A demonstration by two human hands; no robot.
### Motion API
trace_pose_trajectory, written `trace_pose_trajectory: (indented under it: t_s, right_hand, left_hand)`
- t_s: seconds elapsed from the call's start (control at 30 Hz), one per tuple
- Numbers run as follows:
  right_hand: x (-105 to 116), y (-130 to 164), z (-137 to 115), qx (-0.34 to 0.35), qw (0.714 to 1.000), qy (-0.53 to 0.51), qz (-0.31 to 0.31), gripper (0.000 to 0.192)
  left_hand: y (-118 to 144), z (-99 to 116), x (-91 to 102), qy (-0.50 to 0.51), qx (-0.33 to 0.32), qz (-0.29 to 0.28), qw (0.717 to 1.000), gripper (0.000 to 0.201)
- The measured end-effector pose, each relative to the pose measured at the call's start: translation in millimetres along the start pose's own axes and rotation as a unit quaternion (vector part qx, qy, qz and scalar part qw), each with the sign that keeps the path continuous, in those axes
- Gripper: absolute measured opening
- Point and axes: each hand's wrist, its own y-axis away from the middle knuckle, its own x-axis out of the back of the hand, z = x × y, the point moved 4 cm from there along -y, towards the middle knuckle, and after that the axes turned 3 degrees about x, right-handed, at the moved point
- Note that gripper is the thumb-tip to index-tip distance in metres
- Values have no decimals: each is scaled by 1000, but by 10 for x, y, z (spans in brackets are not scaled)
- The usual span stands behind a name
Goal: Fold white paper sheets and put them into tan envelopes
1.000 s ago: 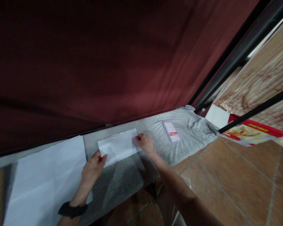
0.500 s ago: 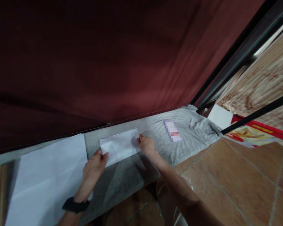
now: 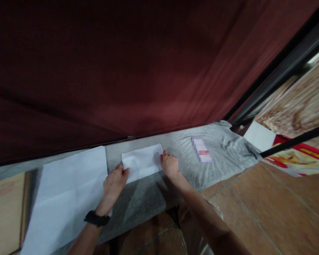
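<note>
The folded sheet [image 3: 143, 162] is plain white paper, matt and smooth, with soft creases. It lies on a grey T-shirt [image 3: 220, 148], a knitted cloth, dull and faintly flecked, wrinkled near the sleeve. Beside it the large sheet [image 3: 66, 191] is the same matt white paper, marked by fold lines. The curtain [image 3: 122, 71] behind is dark red woven cloth, matt. The floor [image 3: 268, 209] is brown tile with a slight sheen. The wristband [image 3: 95, 218] looks black and matt.
</note>
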Motion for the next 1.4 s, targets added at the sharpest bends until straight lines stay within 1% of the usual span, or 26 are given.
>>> trace_pose_trajectory:
  t_s: [0.1, 0.27, 0.47, 0.53, 0.6, 0.7, 0.77, 0.83, 0.97, 1.03, 1.07, 1.13, 1.2, 1.23, 1.3, 1.33, 1.4]
  right_hand:
    - [-24, -2, 2, -1, 1000, 6, 5, 33]
    - [-57, 5, 23, -8, 1000, 7, 15, 34]
    - [36, 14, 12, 3, 998, 5, 63, 30]
    - [68, 24, -44, 30, 996, -9, 83, 32]
    - [67, 50, -145, 88, 990, -41, 101, 38]
    - [-17, 119, -323, 186, 972, -91, 107, 49]
    - [-111, 168, -415, 228, 963, -100, 99, 53]
    - [-207, 204, -468, 248, 960, -94, 93, 52]
    - [-324, 228, -490, 254, 959, -78, 102, 52]
    - [-348, 227, -491, 255, 958, -73, 105, 52]
    - [-355, 225, -493, 255, 958, -73, 106, 52]
    - [-360, 220, -498, 253, 959, -75, 105, 52]
    - [-356, 218, -502, 251, 959, -79, 101, 53]
    - [-353, 218, -502, 250, 960, -81, 97, 53]
    - [-347, 221, -496, 254, 960, -82, 84, 52]
    - [-345, 223, -492, 258, 960, -81, 76, 52]
    - [-344, 224, -479, 267, 959, -76, 64, 54]
  left_hand:
    - [8, 16, 16, -9, 3, -6, 1000, 33]
    - [14, 33, 30, -10, 9, 1, 1000, 35]
    - [12, 51, 41, -10, 12, 11, 1000, 32]
    - [9, 48, 33, -11, 14, 9, 1000, 32]
    - [4, 43, 19, -9, 13, 10, 1000, 32]
    - [-4, 39, -3, -6, 6, 14, 1000, 34]
    - [-7, 45, -12, -12, 4, 10, 1000, 36]
    - [-3, 57, -10, -24, 6, 8, 1000, 36]
    - [37, 71, 0, -39, 10, 15, 999, 36]
    - [71, 66, 3, -48, 14, 34, 998, 40]
    - [90, 71, 11, -54, 12, 59, 997, 43]
    - [128, 124, 28, -58, -13, 133, 989, 47]
    - [159, 252, 3, -36, -75, 194, 978, 51]
    - [167, 336, -36, -14, -115, 208, 971, 52]
    - [172, 522, -155, 33, -201, 205, 957, 54]
    - [167, 600, -221, 51, -228, 203, 951, 55]
    - [142, 713, -357, 68, -260, 187, 945, 57]
